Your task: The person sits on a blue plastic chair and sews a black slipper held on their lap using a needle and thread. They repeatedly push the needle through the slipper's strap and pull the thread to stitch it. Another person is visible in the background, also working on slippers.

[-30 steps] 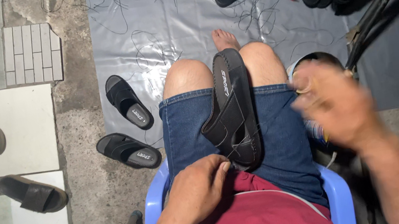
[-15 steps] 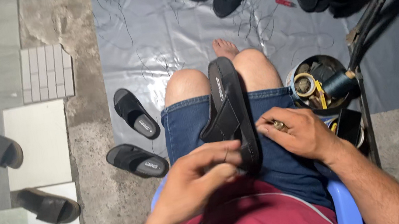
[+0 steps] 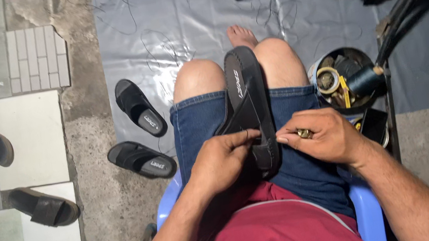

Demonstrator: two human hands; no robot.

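- Grey sheet (image 3: pixel 179 21) fills my view from 10 to 2 o'clock.
- Black sandal (image 3: pixel 249 102) lies at centre, lengthwise on the lap.
- Left hand (image 3: pixel 221 160), at 7 o'clock of it, pinches its strap.
- Right hand (image 3: pixel 320 137), at 4 o'clock, fingers narrow, touches its edge.
- Bucket (image 3: pixel 317 64) at 3 o'clock.

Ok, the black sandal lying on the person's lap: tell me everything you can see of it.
The black sandal lies lengthwise along the lap between the thighs, toe end towards the knees, heel end towards the body, tilted onto its side. It looks like rubber or foam with a thick ridged sole edge and a broad black strap; small white lettering marks the footbed. The left hand holds the strap, the right hand, wearing a ring, pinches at the sole edge near the heel. It rests on blue denim shorts.
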